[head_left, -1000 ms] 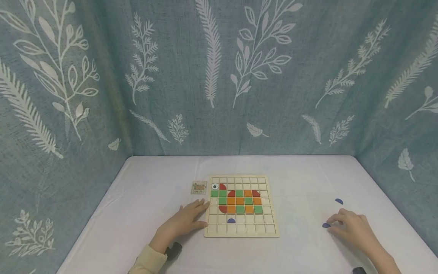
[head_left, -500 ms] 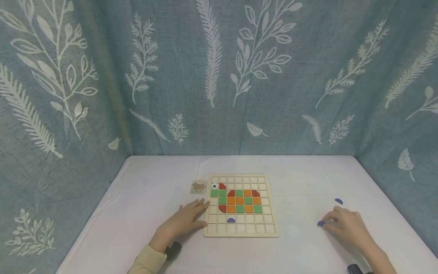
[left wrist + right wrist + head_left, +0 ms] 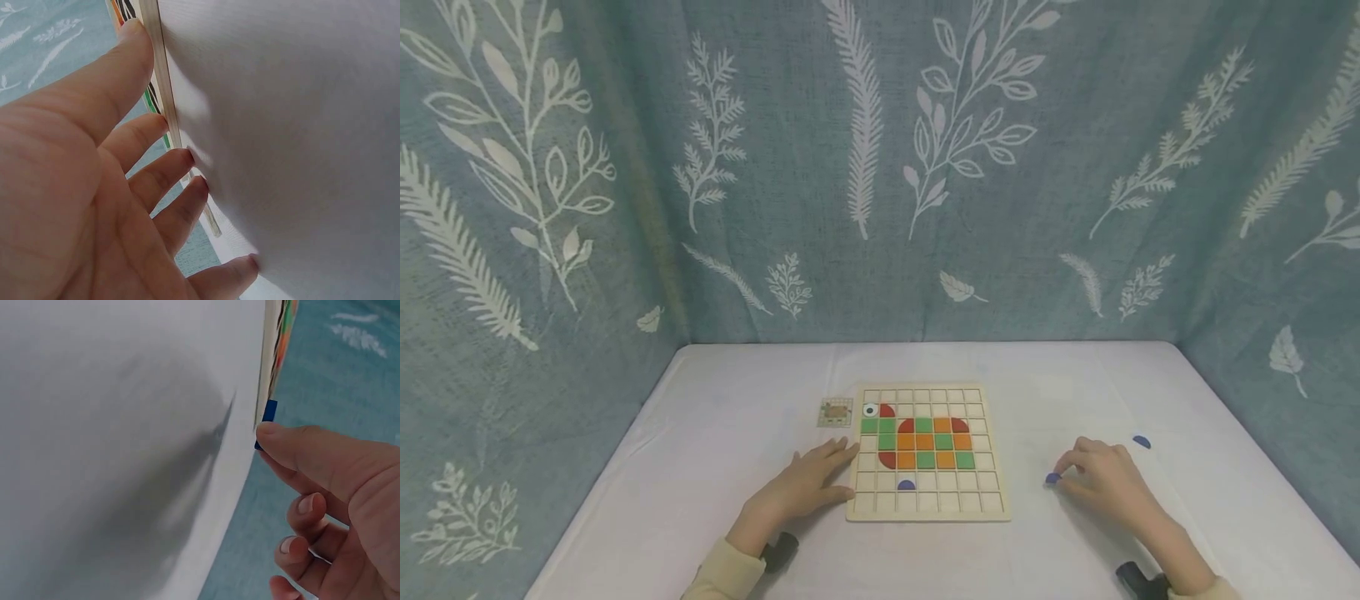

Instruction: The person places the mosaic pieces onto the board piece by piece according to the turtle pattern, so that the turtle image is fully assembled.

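My right hand (image 3: 1105,482) pinches a blue half-circle tile (image 3: 270,410) between thumb and forefinger, above the white cloth to the right of the wooden grid board (image 3: 958,502). My left hand (image 3: 808,482) lies with fingers spread at the board's left edge, its thumb and forefinger touching the rim in the left wrist view. On the board, green squares (image 3: 926,459), orange squares (image 3: 906,459) and red quarter-round tiles (image 3: 887,459) form an animal-like figure with a round eye tile (image 3: 870,410). One blue half-circle (image 3: 907,485) sits in a cell below the figure.
A small pattern card (image 3: 836,412) lies beside the board's upper left corner. Another blue half-circle tile (image 3: 1142,442) rests on the cloth beyond my right hand. The white-covered table (image 3: 760,375) ends at a teal leaf-print curtain (image 3: 820,208).
My right hand has carried the pinched blue half-circle tile leftward, closer to the board. My left hand stays at the board's edge.
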A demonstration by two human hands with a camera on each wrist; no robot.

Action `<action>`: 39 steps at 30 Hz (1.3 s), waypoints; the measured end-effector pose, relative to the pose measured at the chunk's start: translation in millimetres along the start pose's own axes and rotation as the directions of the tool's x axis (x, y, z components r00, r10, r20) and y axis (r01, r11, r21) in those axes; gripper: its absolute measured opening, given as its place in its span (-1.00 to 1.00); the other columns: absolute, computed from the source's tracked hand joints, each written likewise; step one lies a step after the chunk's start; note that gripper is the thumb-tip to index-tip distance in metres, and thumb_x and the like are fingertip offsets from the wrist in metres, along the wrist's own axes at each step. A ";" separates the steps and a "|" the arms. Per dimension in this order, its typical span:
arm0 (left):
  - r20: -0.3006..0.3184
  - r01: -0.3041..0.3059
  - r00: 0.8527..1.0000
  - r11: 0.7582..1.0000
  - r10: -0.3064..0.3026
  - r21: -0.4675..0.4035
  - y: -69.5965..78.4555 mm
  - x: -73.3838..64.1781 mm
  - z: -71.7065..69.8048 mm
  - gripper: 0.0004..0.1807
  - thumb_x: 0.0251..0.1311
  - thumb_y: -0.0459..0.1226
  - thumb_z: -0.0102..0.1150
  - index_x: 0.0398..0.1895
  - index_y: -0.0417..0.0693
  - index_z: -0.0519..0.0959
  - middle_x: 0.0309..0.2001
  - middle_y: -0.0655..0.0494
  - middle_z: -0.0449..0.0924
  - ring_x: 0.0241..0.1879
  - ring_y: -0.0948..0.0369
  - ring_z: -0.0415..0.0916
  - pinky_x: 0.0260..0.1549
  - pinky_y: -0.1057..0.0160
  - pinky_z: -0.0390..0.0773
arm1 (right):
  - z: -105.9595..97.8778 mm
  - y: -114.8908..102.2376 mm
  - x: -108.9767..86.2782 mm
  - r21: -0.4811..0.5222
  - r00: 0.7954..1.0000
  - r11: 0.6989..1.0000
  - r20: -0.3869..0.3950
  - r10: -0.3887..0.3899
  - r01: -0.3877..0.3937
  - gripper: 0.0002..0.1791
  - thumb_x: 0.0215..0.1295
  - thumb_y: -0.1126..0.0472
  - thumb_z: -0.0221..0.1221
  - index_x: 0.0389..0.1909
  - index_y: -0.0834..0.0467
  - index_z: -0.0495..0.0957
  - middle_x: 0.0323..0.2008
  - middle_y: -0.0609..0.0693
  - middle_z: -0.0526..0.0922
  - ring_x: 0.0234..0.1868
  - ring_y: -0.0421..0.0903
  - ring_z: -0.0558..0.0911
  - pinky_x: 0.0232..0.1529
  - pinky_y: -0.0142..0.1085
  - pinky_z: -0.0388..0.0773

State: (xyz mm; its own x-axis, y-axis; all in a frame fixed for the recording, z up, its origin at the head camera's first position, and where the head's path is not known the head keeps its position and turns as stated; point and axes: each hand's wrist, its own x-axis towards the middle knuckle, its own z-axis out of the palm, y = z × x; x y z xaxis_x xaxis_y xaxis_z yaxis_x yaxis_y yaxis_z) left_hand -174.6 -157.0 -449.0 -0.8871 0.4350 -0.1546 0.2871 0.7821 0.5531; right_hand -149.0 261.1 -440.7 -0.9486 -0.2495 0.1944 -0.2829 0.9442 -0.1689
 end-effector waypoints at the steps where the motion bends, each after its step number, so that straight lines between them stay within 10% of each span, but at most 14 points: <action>1: 0.001 0.000 1.000 1.000 0.000 0.001 0.3 -0.3 -0.2 -0.26 0.09 -0.01 0.20 0.34 -0.02 0.26 0.37 -0.14 0.16 0.38 -0.13 0.02 0.25 -0.39 -0.12 | 1.3 -3.6 2.4 0.002 1.000 1.000 -0.002 -0.004 0.004 -0.86 -0.11 0.17 0.39 -0.50 -0.10 0.64 -0.58 -0.29 0.39 -0.50 -0.31 0.35 -0.34 -0.28 0.32; 39: -0.003 -0.006 1.000 1.000 0.006 0.018 0.8 -3.0 -0.5 -0.26 0.08 -0.01 0.22 0.34 -0.02 0.27 0.36 -0.14 0.17 0.37 -0.14 0.03 0.24 -0.40 -0.10 | 31.4 -92.6 43.0 0.164 0.979 0.965 -0.024 -0.201 0.203 -0.87 -0.08 0.06 0.41 -0.49 -0.08 0.66 -0.59 -0.30 0.30 -0.54 -0.33 0.22 -0.38 -0.42 0.12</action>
State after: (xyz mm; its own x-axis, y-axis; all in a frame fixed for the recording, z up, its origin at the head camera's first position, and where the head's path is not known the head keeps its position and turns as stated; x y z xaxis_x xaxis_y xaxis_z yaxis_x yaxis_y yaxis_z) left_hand -171.9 -157.9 -447.7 -0.8864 0.4386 -0.1484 0.2993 0.7873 0.5391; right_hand -168.0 156.2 -447.0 -0.8686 -0.4295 0.2472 -0.4886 0.8256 -0.2822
